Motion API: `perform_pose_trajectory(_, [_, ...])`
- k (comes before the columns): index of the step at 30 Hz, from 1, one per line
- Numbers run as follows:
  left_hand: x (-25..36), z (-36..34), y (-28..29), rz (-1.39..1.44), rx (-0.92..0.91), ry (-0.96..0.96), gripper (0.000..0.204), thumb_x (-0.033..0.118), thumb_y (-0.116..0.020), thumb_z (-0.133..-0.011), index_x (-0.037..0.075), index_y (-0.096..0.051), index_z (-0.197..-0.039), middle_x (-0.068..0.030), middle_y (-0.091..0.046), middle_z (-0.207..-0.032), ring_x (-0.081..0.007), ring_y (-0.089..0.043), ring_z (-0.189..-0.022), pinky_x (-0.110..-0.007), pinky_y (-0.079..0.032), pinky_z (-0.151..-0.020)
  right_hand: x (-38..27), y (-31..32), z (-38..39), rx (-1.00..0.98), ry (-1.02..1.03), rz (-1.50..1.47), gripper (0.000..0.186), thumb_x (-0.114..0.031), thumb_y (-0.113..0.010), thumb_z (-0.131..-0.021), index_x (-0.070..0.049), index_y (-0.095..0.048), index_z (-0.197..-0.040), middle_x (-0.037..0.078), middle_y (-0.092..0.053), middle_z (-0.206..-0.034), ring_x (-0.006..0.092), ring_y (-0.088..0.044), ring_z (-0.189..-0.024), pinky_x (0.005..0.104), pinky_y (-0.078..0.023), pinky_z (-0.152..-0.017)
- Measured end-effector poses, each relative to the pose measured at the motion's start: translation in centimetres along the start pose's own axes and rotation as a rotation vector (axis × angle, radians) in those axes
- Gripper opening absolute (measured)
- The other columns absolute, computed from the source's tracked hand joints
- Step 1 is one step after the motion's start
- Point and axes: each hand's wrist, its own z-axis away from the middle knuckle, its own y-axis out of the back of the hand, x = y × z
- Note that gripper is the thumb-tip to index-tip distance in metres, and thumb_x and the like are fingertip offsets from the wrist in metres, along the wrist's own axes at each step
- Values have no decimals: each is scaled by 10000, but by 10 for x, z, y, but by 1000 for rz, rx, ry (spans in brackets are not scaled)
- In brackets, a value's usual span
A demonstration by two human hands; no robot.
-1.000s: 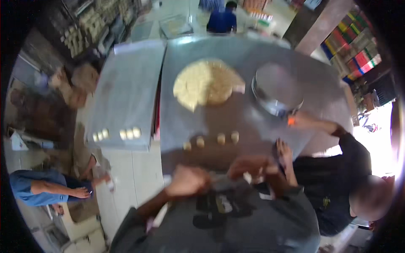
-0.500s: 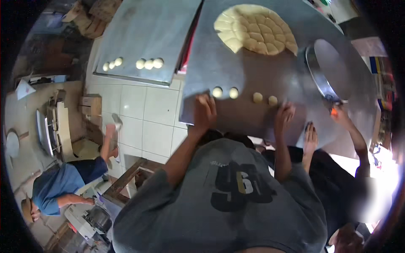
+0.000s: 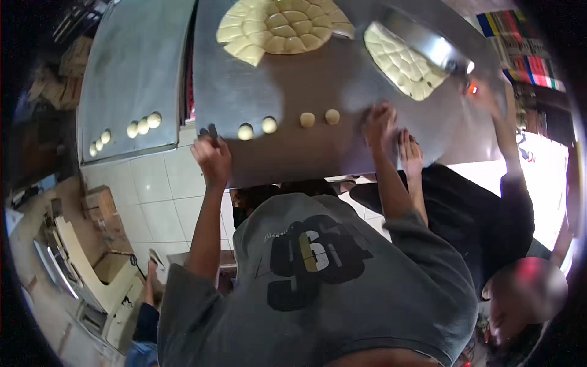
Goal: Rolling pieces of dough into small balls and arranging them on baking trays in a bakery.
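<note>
Four dough balls (image 3: 269,125) sit between the left hand (image 3: 212,160) and right hand (image 3: 380,125), whose blurred grip I cannot tell. Beside the metal pan (image 3: 422,38), a scored dough round (image 3: 405,63) is newly uncovered, its pieces now exposed.

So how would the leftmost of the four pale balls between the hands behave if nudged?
The leftmost ball would probably roll, being round on a flat, smooth-looking metal table. It looks like dough, so it may dent under a firm push. Clearly smaller than the left hand beside it, it is likely light to lift.
</note>
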Motion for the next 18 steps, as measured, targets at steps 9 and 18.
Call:
perform_pose_trajectory(9, [2, 54, 20, 474, -129, 153, 386, 126, -651, -861, 23, -504, -1203, -163, -571, -1042, -306, -533, -948, -388, -423, -879, 12, 12, 61, -417, -378, -675, 307, -118, -741, -774, -52, -621, -1049, 64, -620, -929, 181, -576, -811, 288, -467, -740])
perform_pose_trajectory(18, [35, -23, 15, -76, -64, -598, 586, 402, -696, -811, 59, -523, -1255, -121, -578, -1087, -285, -554, -966, -362, -445, -869, -10, 18, -57, -580, 699, -488, 586, -267, -798, -756, -92, -543, -1254, 83, -571, -1165, 235, -566, -949, 324, -489, -749])
